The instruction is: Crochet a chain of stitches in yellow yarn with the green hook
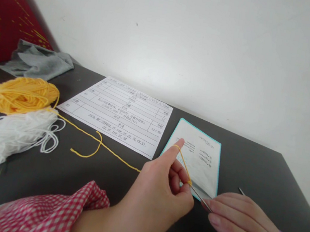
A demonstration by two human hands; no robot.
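My left hand (163,184) pinches a small bit of yellow yarn (185,163) between thumb and fingers, with the strand stretched up around the raised index finger. In my right hand (252,225) is a thin metal crochet hook (202,200), its tip in the yarn at the left fingertips. Any stitches there are too small to make out. From behind my left hand the yarn runs left across the table to the yellow yarn ball (25,95); a loose end curls beside it. A white yarn skein (10,140) lies in front of that ball.
A printed pattern sheet (116,116) lies on the dark table (98,177) behind the strand. A white packet with a turquoise edge (197,146) is behind my left hand. At the back left are a crumpled grey translucent bag (40,60) and a red gift bag (8,18), near the white wall.
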